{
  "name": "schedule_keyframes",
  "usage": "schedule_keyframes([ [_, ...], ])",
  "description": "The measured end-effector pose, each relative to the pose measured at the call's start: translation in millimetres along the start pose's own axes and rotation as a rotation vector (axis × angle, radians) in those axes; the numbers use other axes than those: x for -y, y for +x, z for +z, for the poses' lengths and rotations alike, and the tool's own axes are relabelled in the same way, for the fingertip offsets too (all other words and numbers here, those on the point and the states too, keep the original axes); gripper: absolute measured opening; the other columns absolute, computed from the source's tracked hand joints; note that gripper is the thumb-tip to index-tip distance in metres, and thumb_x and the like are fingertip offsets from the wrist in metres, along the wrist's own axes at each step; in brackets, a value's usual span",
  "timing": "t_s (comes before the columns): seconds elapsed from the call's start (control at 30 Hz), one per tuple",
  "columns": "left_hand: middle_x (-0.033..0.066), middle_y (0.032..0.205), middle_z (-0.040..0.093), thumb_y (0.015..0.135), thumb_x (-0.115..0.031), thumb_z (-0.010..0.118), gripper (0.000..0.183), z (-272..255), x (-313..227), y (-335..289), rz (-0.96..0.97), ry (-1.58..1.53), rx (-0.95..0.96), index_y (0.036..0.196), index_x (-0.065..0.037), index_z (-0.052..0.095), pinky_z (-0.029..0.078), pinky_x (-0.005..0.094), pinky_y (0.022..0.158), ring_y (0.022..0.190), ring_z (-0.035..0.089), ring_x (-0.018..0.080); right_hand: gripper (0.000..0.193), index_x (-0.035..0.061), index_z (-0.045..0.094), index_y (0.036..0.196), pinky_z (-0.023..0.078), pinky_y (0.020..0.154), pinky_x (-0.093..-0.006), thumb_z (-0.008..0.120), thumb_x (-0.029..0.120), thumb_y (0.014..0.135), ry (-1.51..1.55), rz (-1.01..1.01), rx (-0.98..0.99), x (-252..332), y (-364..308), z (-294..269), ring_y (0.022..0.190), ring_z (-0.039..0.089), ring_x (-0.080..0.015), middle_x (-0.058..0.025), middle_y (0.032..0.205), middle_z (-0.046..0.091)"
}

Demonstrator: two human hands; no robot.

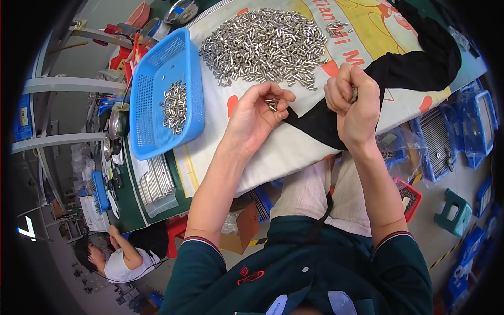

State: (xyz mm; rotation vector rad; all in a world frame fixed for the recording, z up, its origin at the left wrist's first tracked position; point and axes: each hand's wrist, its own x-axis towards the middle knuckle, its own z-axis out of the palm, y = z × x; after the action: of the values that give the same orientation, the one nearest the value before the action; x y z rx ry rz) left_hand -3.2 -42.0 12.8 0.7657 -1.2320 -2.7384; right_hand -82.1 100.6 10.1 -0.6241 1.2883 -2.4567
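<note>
My left hand (261, 113) is palm up with its fingers curled round a few small shiny metal pins (272, 104). To its right, my right hand (353, 102) is closed in a fist; a bit of something small and metallic shows between thumb and fingers, too little to name. Beyond both hands lies a large pile of short silvery metal pins (265, 44) on a printed white cloth (268, 163). A blue plastic basket (197, 100) at the left holds a smaller heap of similar pins (175, 107). Black fabric (320, 126) runs beneath and past my right hand.
Bundled metal rods (156, 178) in plastic lie left on the green tabletop (131, 218). Blue trays (433, 142), a red bin (409, 197) and a green stool (453, 212) stand at right. Another person (118, 257) sits at lower left. A cardboard box (244, 228) is under the table.
</note>
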Motion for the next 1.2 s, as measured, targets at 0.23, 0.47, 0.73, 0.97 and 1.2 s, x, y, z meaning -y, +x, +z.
schedule_keyframes([
  [0.23, -0.0047, 0.049, 0.04, 0.077, -0.016, 0.062, 0.016, 1.0, 3.2, 11.2, 0.561, 0.847, -0.191, 0.072, -0.001, 0.058, 0.029, 0.0209, 0.043, 0.046, 0.034, 0.0021, 0.031, 0.0053, 0.028, 0.054, 0.015, 0.039, -0.0232, 0.031, 0.016, 0.083, 0.015, -0.019, 0.002, -0.5, 0.5, -2.4, 0.042, 0.021, -0.0054, 0.0017, 0.05, 0.027],
  [0.47, 0.0021, 0.043, 0.039, 0.068, -0.016, 0.069, 0.017, 3.1, 13.3, 27.7, 0.892, 1.586, -0.27, 0.07, -0.002, 0.059, 0.03, 0.027, 0.039, 0.038, 0.035, 0.01, 0.031, 0.0051, 0.029, 0.054, 0.015, 0.039, -0.0234, 0.031, 0.016, 0.083, 0.013, -0.02, 0.006, -0.2, -0.5, -2.9, 0.042, 0.021, -0.0055, 0.0015, 0.05, 0.027],
  [0.73, 0.0006, 0.041, 0.038, 0.07, -0.011, 0.065, 0.013, 1.4, 12.8, 23.2, 0.882, 1.596, -0.156, 0.066, -0.001, 0.057, 0.028, 0.0257, 0.038, 0.037, 0.033, 0.0081, 0.035, 0.0097, 0.027, 0.056, 0.014, 0.038, -0.0227, 0.028, 0.024, 0.088, 0.001, -0.025, -0.01, -0.5, -1.2, -0.1, 0.04, 0.016, -0.0056, 0.0032, 0.043, 0.023],
  [0.97, 0.0057, 0.048, 0.049, 0.067, -0.009, 0.067, 0.012, 13.8, 21.4, -1.9, 0.92, 1.531, 0.216, 0.07, -0.003, 0.057, 0.037, 0.029, 0.04, 0.041, 0.049, 0.0173, 0.035, 0.0098, 0.027, 0.056, 0.014, 0.038, -0.0222, 0.028, 0.024, 0.088, -0.048, -0.037, -0.023, 0.5, -1.4, 0.1, 0.04, 0.017, -0.0052, 0.0038, 0.044, 0.024],
  [1.2, 0.006, 0.046, 0.048, 0.066, -0.012, 0.069, 0.016, 17.6, 17.5, -7.6, 0.649, 1.545, 0.201, 0.068, -0.002, 0.057, 0.038, 0.0292, 0.041, 0.04, 0.048, 0.0188, 0.033, 0.0098, 0.027, 0.056, 0.014, 0.038, -0.0222, 0.028, 0.023, 0.087, -0.038, -0.036, -0.026, 2.2, -1.0, -0.4, 0.04, 0.017, -0.0051, 0.0038, 0.044, 0.024],
])
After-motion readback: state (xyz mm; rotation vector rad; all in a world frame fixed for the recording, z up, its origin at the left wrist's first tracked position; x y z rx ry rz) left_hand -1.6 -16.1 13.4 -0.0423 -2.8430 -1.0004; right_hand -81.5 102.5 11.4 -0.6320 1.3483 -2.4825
